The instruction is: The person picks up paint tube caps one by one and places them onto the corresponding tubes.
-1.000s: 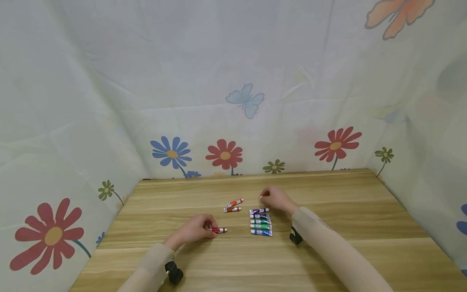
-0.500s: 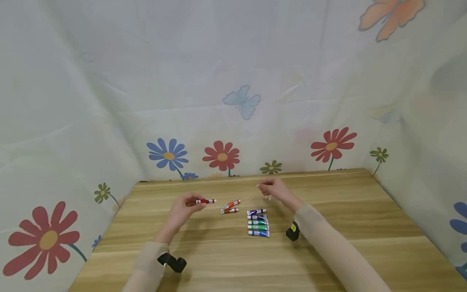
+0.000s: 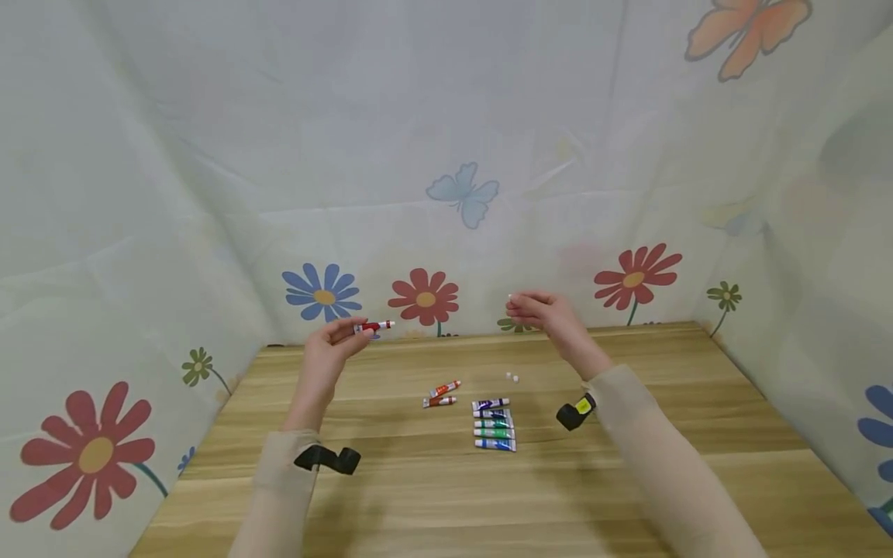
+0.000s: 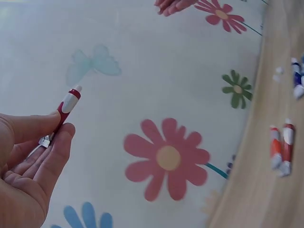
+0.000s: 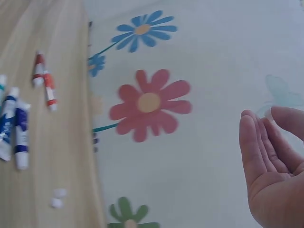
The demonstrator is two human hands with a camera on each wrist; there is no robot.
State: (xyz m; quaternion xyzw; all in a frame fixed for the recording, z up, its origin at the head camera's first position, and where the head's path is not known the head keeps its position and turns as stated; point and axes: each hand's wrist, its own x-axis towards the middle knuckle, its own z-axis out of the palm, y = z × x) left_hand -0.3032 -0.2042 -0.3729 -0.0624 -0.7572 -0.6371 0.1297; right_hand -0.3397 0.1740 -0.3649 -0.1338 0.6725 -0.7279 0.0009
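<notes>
My left hand pinches a red and white paint tube between thumb and fingers, raised above the table, its white tip pointing away from the palm. Level with it on the right, my right hand pinches a small white cap at the fingertips; in the right wrist view the fingers mostly hide it. Two small white pieces, like caps, lie on the table beneath the right hand. An orange tube and a brownish-red tube lie close together between the hands.
A column of blue, green and purple paint tubes lies on the wooden table, nearer to me. Flower-printed cloth hangs behind the table and at both sides.
My left hand has lifted the red tube off the table, up and away from me. My right hand has risen too, uncovering the two white pieces. The other tubes have stayed put.
</notes>
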